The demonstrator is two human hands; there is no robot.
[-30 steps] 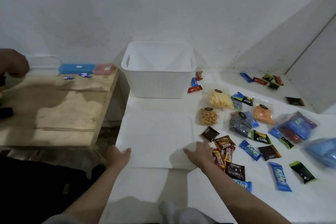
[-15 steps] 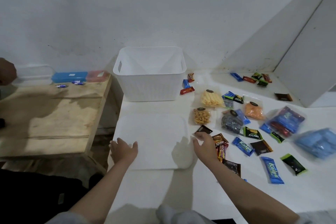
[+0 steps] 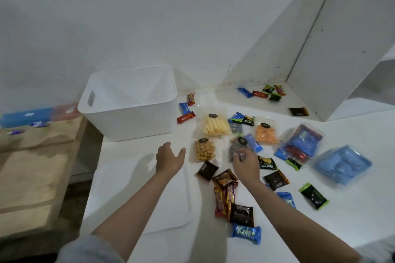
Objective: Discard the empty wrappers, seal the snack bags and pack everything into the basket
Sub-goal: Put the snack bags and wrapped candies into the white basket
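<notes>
Snacks lie scattered over the white table [image 3: 352, 209], with the white basket [image 3: 130, 102] standing at its far left corner against the wall. The left hand [image 3: 170, 160] hovers over the table in front of the basket, fingers spread and relaxed, holding nothing. The right hand [image 3: 245, 163] reaches onto a clear bag of dark snacks [image 3: 235, 148]; its fingers are curled at the bag's edge, but the hand covers most of the bag, so whether it truly pinches the plastic is hard to tell. Just left of it lies a clear bag of brown puffs [image 3: 204, 149], and behind that a bag of yellow sticks [image 3: 213, 126]. A bag of orange snacks [image 3: 266, 134] sits further right. Small wrappers are strewn about: a blue Kalpa bar [image 3: 246, 234] nearest the camera, a dark square packet [image 3: 207, 170] between the hands, and a cluster of bars [image 3: 263, 93] near the back wall, too small to read. At the right, a blue package [image 3: 344, 166] is blurred. A flat white tray [image 3: 149, 209] lies under the left forearm, its outline faint. A wooden table [image 3: 32, 166] stands on the left, cut off by the frame.
</notes>
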